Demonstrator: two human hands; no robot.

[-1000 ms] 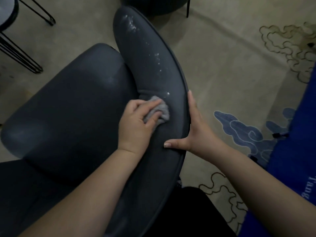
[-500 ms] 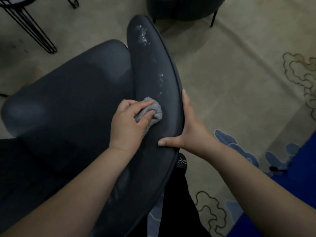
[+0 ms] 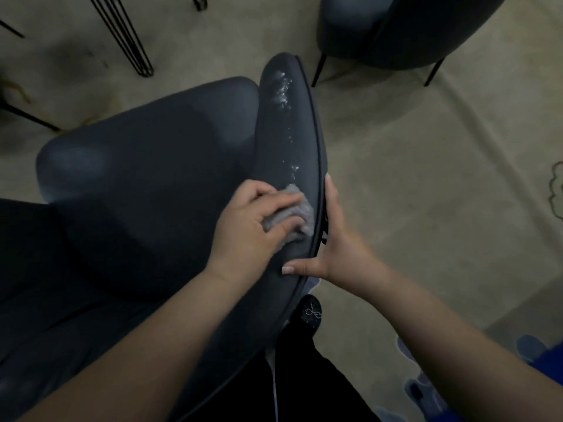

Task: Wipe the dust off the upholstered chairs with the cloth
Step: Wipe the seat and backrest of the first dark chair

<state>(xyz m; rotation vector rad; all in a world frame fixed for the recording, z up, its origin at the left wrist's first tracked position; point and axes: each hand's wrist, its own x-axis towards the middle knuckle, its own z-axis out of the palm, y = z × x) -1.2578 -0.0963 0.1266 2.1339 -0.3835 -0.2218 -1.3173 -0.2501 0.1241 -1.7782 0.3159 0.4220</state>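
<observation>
A dark grey upholstered chair point(image 3: 146, 184) fills the left and middle of the view. Its curved backrest top point(image 3: 286, 141) runs up the middle and carries white dust specks point(image 3: 283, 89) along its far half. My left hand point(image 3: 246, 226) grips a crumpled grey cloth point(image 3: 292, 214) and presses it on the backrest top. My right hand point(image 3: 338, 239) clasps the backrest's outer edge, with the thumb on top and the straight fingers along the back side.
A second dark chair point(image 3: 405, 28) stands at the top right on the beige patterned carpet point(image 3: 426, 178). Thin black metal legs point(image 3: 128, 38) are at the top left. A black shoe point(image 3: 310, 312) and dark trousers show below the backrest.
The view has shifted, so more of the second chair shows. My left hand with the cloth has slid toward the backrest's outer edge, closer to my right hand.
</observation>
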